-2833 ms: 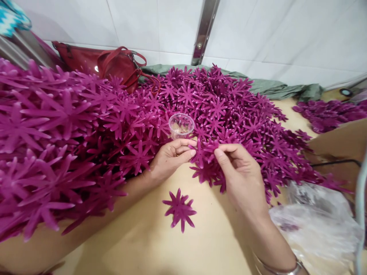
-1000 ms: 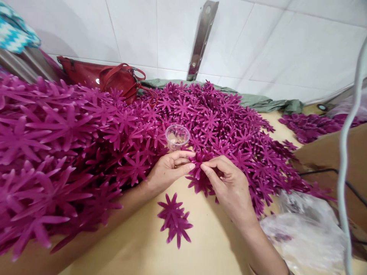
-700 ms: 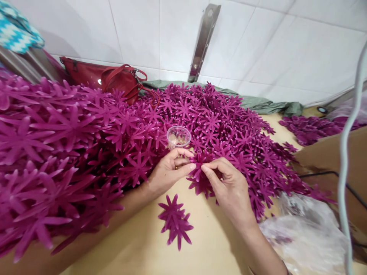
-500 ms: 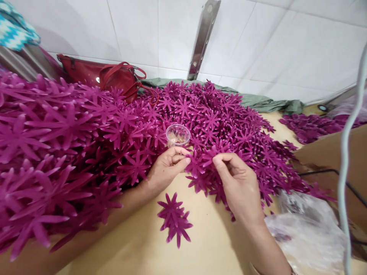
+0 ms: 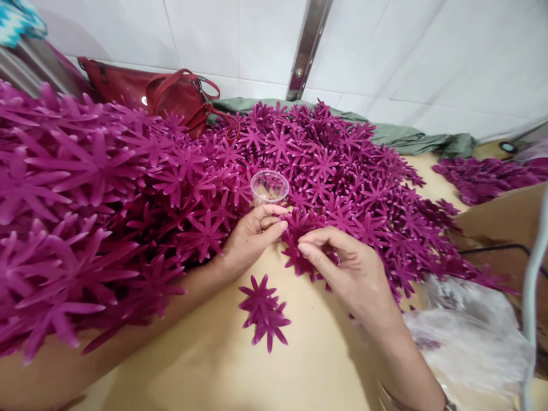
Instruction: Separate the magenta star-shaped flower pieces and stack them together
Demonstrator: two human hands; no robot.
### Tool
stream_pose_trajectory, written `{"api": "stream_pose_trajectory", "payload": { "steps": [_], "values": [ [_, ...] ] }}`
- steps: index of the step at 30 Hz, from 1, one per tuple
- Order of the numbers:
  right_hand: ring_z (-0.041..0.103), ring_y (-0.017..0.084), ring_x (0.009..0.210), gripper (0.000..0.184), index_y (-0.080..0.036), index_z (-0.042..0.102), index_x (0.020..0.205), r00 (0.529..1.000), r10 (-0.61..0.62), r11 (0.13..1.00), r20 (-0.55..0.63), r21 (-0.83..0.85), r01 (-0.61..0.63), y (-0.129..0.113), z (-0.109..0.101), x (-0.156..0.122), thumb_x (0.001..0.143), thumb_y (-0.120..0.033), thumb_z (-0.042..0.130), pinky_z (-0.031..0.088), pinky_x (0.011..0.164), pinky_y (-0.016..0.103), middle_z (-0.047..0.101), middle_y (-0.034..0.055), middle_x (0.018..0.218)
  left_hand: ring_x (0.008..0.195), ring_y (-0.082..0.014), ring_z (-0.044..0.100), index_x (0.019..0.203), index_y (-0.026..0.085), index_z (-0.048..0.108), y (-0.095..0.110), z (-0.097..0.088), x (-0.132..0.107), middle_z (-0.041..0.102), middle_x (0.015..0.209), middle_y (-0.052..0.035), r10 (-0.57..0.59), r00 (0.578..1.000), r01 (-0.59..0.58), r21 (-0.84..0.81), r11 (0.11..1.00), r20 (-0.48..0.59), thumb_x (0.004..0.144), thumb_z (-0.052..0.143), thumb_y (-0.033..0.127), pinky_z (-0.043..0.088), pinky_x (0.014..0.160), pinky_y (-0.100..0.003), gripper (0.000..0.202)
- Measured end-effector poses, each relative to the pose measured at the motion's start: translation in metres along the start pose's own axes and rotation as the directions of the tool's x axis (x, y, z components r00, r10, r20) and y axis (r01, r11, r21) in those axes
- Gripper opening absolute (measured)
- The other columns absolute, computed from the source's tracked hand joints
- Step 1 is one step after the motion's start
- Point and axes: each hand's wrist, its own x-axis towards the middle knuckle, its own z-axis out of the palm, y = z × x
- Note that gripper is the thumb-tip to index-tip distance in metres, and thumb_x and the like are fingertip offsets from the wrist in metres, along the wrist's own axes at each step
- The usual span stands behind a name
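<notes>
One purple flower [image 5: 297, 224] seems pinched in the left hand [image 5: 252, 235]; just beside it, the right hand [image 5: 356, 271] has its fingertips together, whether empty is unclear. This looks like fine fingertip work; the next move calls for a steady left grip.

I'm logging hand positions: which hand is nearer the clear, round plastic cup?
Left. The left hand is just below the clear, round plastic cup in the picture; the right hand is farther off, to its lower right.
</notes>
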Motion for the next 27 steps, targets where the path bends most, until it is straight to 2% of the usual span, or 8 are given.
{"api": "stream_pose_trajectory", "payload": {
  "steps": [5, 10, 14, 17, 20, 23, 25, 27],
  "values": [
    [0.056, 0.011, 0.058, 0.014, -0.022, 0.072, 0.087, 0.996, 0.089, 0.995, -0.002, 0.04, -0.089, 0.003, 0.001, 0.0, 0.094, -0.034, 0.071, 0.043, 0.056, 0.023, 0.064, -0.0042, 0.066, 0.064, -0.0066, 0.056, 0.102, 0.017, 0.068, 0.0, 0.0, -0.002, 0.066, 0.076, 0.0036, -0.028, 0.999, 0.029, -0.029, 0.999, 0.03, 0.077, 0.086, 0.027, 0.044, 0.064, -0.02, 0.033],
    [0.054, 0.012, 0.063, 0.012, -0.021, 0.07, 0.085, 0.978, -0.054, 0.982, -0.202, -0.186, 0.016, 0.007, -0.001, 0.001, 0.095, -0.028, 0.07, 0.041, 0.061, 0.025, 0.064, -0.0031, 0.072, 0.063, -0.007, 0.058, 0.104, 0.018, 0.069, -0.001, -0.003, -0.001, 0.068, 0.078, 0.0033, -0.04, 0.999, 0.041, -0.065, 0.997, 0.019, 0.075, 0.087, 0.028, 0.047, 0.065, -0.021, 0.035],
    [0.054, 0.014, 0.064, 0.014, -0.021, 0.07, 0.08, 0.974, -0.192, 0.908, 0.125, -0.355, 0.224, 0.013, 0.001, 0.003, 0.088, -0.027, 0.081, 0.04, 0.066, 0.03, 0.063, -0.0033, 0.067, 0.063, -0.0065, 0.058, 0.103, 0.017, 0.07, -0.003, -0.003, 0.0, 0.068, 0.075, 0.0037, -0.024, 1.0, 0.025, -0.08, 0.996, 0.012, 0.075, 0.087, 0.027, 0.045, 0.064, -0.02, 0.034],
    [0.062, 0.018, 0.077, 0.008, -0.021, 0.074, 0.087, 0.885, -0.209, 0.811, 0.416, -0.432, 0.395, 0.012, 0.012, 0.0, 0.09, -0.026, 0.079, 0.042, 0.075, 0.034, 0.072, 0.0001, 0.078, 0.064, -0.0062, 0.058, 0.102, 0.017, 0.07, -0.003, -0.002, 0.001, 0.067, 0.073, 0.0048, 0.003, 1.0, -0.001, -0.082, 0.997, 0.028, 0.076, 0.086, 0.026, 0.044, 0.064, -0.02, 0.032],
    [0.068, 0.02, 0.091, 0.01, -0.023, 0.076, 0.103, 0.822, -0.223, 0.819, 0.523, -0.357, 0.449, 0.009, 0.02, -0.005, 0.098, -0.029, 0.069, 0.045, 0.083, 0.035, 0.078, 0.0027, 0.096, 0.065, -0.0057, 0.058, 0.102, 0.018, 0.07, -0.004, -0.002, 0.001, 0.068, 0.076, 0.0044, 0.007, 1.0, -0.005, -0.071, 0.997, 0.028, 0.077, 0.085, 0.024, 0.045, 0.064, -0.02, 0.03],
    [0.068, 0.017, 0.088, 0.017, -0.025, 0.073, 0.115, 0.854, -0.326, 0.852, 0.406, -0.265, 0.451, 0.005, 0.017, -0.007, 0.101, -0.03, 0.065, 0.049, 0.081, 0.034, 0.078, 0.0014, 0.098, 0.066, -0.0055, 0.059, 0.103, 0.017, 0.071, -0.004, -0.003, 0.001, 0.069, 0.078, 0.0038, 0.001, 1.0, 0.0, -0.032, 0.999, 0.015, 0.078, 0.085, 0.023, 0.045, 0.064, -0.019, 0.029],
    [0.066, 0.016, 0.078, 0.014, -0.025, 0.073, 0.112, 0.922, -0.348, 0.872, 0.169, -0.303, 0.385, 0.004, 0.012, -0.006, 0.1, -0.027, 0.067, 0.05, 0.077, 0.033, 0.075, -0.0001, 0.088, 0.07, -0.0066, 0.061, 0.102, 0.017, 0.071, -0.004, -0.003, 0.001, 0.07, 0.08, 0.0029, 0.009, 1.0, -0.008, -0.029, 1.0, 0.014, 0.078, 0.085, 0.023, 0.047, 0.067, -0.019, 0.029],
    [0.063, 0.015, 0.073, 0.015, -0.024, 0.073, 0.11, 0.941, -0.325, 0.885, -0.09, -0.379, 0.27, 0.003, 0.008, -0.003, 0.095, -0.026, 0.074, 0.051, 0.073, 0.032, 0.069, 0.0, 0.085, 0.074, -0.0081, 0.063, 0.103, 0.018, 0.071, -0.003, -0.003, 0.0, 0.071, 0.082, 0.0021, 0.001, 0.999, 0.0, -0.032, 0.999, 0.032, 0.078, 0.085, 0.024, 0.049, 0.072, -0.021, 0.029]
  ]
}}
